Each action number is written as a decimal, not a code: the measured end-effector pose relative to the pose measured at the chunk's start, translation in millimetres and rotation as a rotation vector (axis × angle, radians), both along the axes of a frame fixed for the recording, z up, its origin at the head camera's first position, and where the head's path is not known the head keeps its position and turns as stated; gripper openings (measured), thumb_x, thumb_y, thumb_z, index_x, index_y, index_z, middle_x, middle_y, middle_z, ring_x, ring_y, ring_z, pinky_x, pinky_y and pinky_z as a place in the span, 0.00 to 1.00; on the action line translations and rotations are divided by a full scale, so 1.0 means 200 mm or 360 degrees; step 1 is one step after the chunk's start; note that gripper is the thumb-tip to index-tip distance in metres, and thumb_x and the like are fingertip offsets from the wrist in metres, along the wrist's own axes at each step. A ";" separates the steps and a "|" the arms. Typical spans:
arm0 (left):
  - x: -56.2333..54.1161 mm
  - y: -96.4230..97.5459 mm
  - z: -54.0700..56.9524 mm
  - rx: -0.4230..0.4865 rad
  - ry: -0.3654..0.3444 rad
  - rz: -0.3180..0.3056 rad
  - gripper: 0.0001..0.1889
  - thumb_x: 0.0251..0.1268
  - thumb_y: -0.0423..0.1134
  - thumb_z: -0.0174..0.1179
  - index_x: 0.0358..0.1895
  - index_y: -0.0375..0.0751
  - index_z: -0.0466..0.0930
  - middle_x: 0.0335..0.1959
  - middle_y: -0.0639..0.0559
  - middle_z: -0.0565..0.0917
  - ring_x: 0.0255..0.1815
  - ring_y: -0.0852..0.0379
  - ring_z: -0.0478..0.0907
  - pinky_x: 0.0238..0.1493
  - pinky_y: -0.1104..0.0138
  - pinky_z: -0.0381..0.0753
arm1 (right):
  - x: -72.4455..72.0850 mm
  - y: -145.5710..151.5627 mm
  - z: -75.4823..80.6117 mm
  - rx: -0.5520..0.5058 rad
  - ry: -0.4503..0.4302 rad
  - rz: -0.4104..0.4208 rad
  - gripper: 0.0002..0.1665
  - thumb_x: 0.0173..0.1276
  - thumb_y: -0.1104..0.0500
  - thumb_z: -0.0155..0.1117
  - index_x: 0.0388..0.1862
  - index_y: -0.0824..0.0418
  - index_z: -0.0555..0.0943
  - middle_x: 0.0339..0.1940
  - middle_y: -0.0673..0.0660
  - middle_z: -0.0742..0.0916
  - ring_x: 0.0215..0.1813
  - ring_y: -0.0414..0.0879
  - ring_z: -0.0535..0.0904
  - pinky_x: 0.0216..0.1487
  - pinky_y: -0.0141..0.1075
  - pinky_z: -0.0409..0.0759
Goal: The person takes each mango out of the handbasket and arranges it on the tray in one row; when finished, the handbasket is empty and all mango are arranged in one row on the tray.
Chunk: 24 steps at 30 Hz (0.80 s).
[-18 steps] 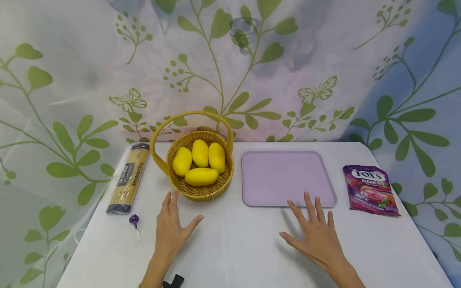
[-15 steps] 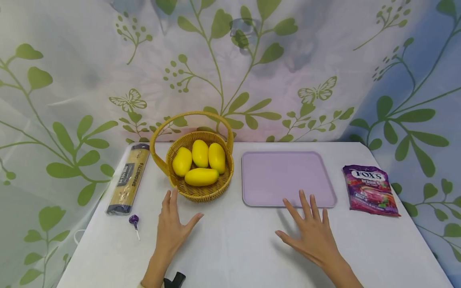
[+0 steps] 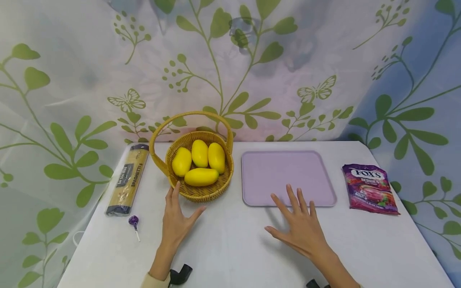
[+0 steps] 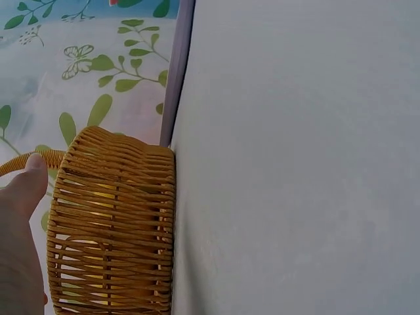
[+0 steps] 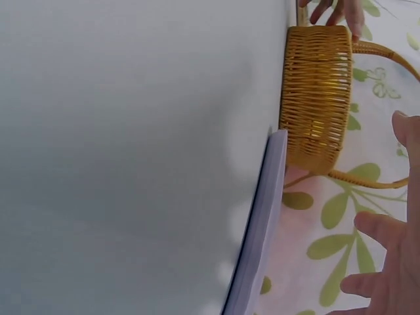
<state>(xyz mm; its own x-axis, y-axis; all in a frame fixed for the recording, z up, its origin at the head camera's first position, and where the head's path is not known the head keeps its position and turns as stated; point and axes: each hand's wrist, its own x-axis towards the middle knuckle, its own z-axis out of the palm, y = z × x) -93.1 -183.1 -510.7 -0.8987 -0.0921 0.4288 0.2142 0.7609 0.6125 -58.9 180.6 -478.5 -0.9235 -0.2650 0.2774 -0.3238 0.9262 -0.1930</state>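
Note:
A golden wicker basket (image 3: 201, 196) with a tall hoop handle holds several yellow mangoes (image 3: 201, 177). My left hand (image 3: 176, 222) is in front of the basket's lower left side, fingers spread and index fingertip right at its rim in the head view. The left wrist view has the basket's woven side (image 4: 111, 223) close to my thumb. Over the front edge of a lilac tray (image 3: 284, 172), my right hand (image 3: 300, 228) hovers with its fingers spread, holding nothing. In the right wrist view, the basket (image 5: 318, 92) stands beyond the tray's edge.
A pack of spaghetti (image 3: 127, 180) lies at the left, with a purple lollipop (image 3: 133, 221) below it. On the right is a purple Fox's candy bag (image 3: 370, 188). A leaf-patterned curtain (image 3: 230, 72) hangs behind the white table (image 3: 230, 248).
My right hand has moved left and slightly up along the tray's front edge. My left hand has shifted a little right and closer to the basket. The objects have stayed in place.

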 end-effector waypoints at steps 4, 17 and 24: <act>-0.02 0.01 -0.02 0.0057 0.0028 0.0026 0.59 0.43 0.55 0.77 0.78 0.48 0.50 0.72 0.32 0.60 0.64 0.35 0.70 0.51 0.41 0.80 | -0.03 -0.02 0.02 0.0010 0.0043 0.0059 0.53 0.53 0.23 0.62 0.76 0.37 0.61 0.80 0.61 0.59 0.77 0.67 0.56 0.62 0.73 0.63; -0.07 0.00 -0.08 0.0304 0.0115 0.0105 0.48 0.48 0.48 0.77 0.71 0.40 0.60 0.70 0.40 0.63 0.61 0.45 0.71 0.51 0.51 0.79 | -0.40 -0.30 0.19 -0.0233 0.0164 0.0810 0.41 0.64 0.39 0.66 0.73 0.46 0.67 0.77 0.63 0.64 0.73 0.59 0.67 0.63 0.59 0.74; -0.08 0.00 -0.10 0.0330 0.0148 0.0112 0.46 0.46 0.47 0.78 0.69 0.41 0.64 0.69 0.43 0.66 0.60 0.48 0.70 0.50 0.53 0.77 | -0.54 -0.49 0.23 -0.0295 -0.0058 0.0972 0.41 0.63 0.45 0.70 0.74 0.44 0.66 0.78 0.62 0.62 0.72 0.61 0.67 0.61 0.55 0.77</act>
